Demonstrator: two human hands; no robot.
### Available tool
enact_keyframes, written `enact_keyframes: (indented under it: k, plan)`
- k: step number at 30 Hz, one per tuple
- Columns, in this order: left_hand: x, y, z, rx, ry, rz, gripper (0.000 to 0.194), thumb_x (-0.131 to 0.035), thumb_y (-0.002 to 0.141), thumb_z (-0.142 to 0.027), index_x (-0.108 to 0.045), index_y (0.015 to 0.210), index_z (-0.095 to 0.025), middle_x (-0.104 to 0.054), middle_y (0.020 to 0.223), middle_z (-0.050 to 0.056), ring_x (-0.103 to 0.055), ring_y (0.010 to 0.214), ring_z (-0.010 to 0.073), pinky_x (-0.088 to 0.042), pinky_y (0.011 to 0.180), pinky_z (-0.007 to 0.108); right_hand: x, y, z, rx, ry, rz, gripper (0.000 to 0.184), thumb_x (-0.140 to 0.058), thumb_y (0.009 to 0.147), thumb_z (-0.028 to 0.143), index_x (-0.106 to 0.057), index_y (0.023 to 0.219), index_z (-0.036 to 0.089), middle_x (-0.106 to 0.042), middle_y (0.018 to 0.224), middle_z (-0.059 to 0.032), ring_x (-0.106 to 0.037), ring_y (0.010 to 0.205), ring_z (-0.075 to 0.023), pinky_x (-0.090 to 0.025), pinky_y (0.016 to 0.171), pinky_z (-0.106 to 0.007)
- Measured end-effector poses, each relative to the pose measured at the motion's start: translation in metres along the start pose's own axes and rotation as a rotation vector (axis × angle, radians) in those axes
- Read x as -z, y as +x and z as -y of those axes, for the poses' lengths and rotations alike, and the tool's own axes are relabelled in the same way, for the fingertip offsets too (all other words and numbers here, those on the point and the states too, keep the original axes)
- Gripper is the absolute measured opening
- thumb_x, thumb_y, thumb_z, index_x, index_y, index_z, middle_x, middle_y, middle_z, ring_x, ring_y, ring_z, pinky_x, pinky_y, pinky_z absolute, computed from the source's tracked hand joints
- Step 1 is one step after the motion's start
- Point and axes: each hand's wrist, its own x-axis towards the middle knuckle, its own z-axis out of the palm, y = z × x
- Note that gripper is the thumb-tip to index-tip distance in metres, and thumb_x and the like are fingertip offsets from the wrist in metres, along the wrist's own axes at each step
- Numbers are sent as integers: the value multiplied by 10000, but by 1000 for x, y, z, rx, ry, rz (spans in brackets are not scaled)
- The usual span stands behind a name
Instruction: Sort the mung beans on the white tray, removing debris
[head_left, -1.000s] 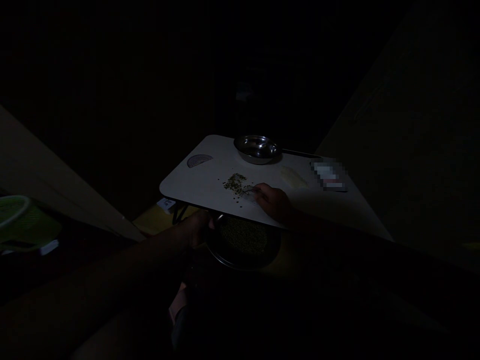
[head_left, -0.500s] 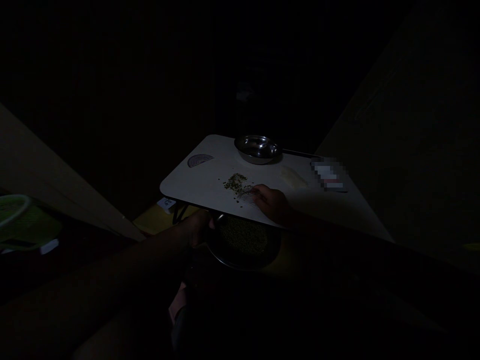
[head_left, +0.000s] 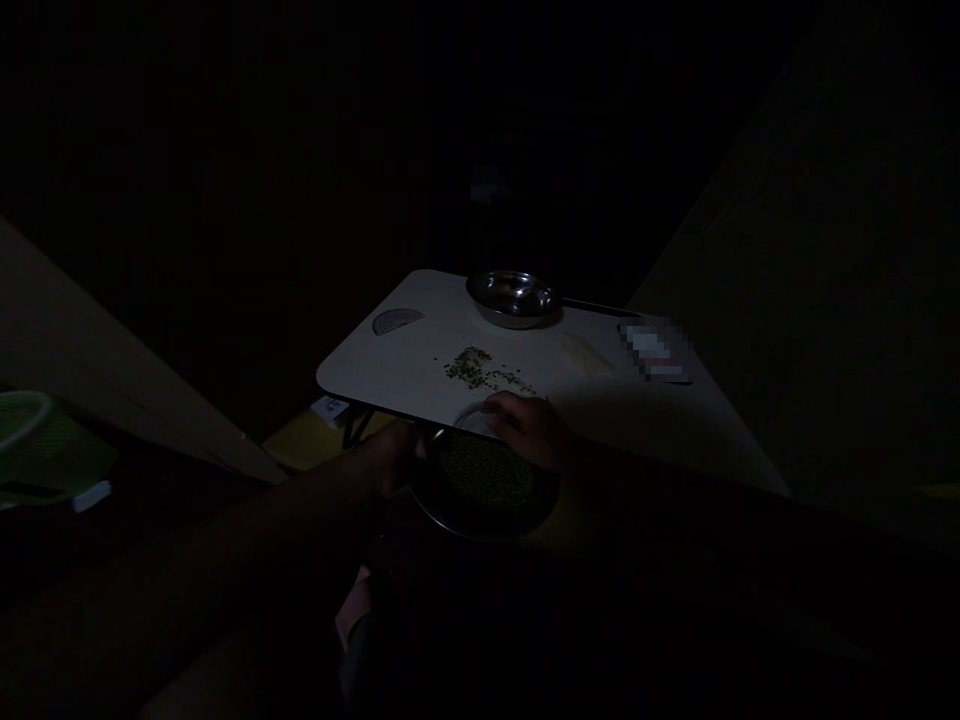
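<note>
My right hand (head_left: 525, 425) is closed on a clear curved plastic piece (head_left: 472, 418) at the near edge of the white table (head_left: 360, 365). Just beyond it, small green beans (head_left: 471, 368) lie scattered on the tabletop, with a thin trail of them reaching toward the hand. Below the table edge, my left hand (head_left: 397, 455) grips the rim of a dark metal bowl (head_left: 450, 522). Many green beans (head_left: 487, 475) fill the bottom of that bowl. Dim light hides most of the left fingers.
A shiny steel bowl (head_left: 514, 300) stands at the back of the table. A half-round protractor-like shape (head_left: 397, 320) lies at left, a pale flat patch (head_left: 585, 355) and a blurred-out item (head_left: 656, 352) at right. A green basket (head_left: 52, 450) sits far left.
My right hand has drawn the plastic piece nearer to me, to the table edge over the bowl. Some beans now trail behind it. My left hand keeps its grip on the bowl.
</note>
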Motion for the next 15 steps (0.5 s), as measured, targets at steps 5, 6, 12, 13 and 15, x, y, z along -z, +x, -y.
enact_keyframes:
  k: [5,6,12,13,15]
  plan:
    - [-1,1,1,-1,11,-33,143,-389,402,-51,-334,422,-181,-371,372,4,-380,357,127,-319,338,254,7,-5,-18,-114,-2,-81,248,-388,727,279,-509,924,189,-599,801,-34,-534,719,-141,-382,626,-245]
    - [-1,1,1,9,8,-31,141,-394,403,-57,-330,417,-182,-367,372,3,-378,355,126,-317,336,255,8,-4,-21,-133,-15,-99,253,-389,725,280,-507,929,187,-599,813,-37,-535,728,-145,-383,630,-247]
    - [-1,4,0,-25,25,-34,156,-390,396,-41,-315,388,-177,-371,373,6,-383,364,120,-309,339,242,4,6,-13,-127,-77,-98,290,-380,732,295,-491,978,190,-604,801,-33,-537,696,-139,-381,598,-231]
    - [-1,5,0,-37,33,-38,157,-388,396,-37,-317,390,-177,-364,369,4,-378,362,119,-306,337,240,3,8,-10,-112,-90,-89,293,-376,735,297,-487,987,194,-604,795,-32,-537,689,-137,-378,589,-228]
    - [0,7,0,-44,42,-31,157,-385,396,-29,-327,397,-175,-363,366,3,-378,365,121,-306,339,240,1,13,-4,-94,-130,-84,296,-370,741,302,-480,998,203,-606,794,-32,-540,686,-138,-373,580,-224]
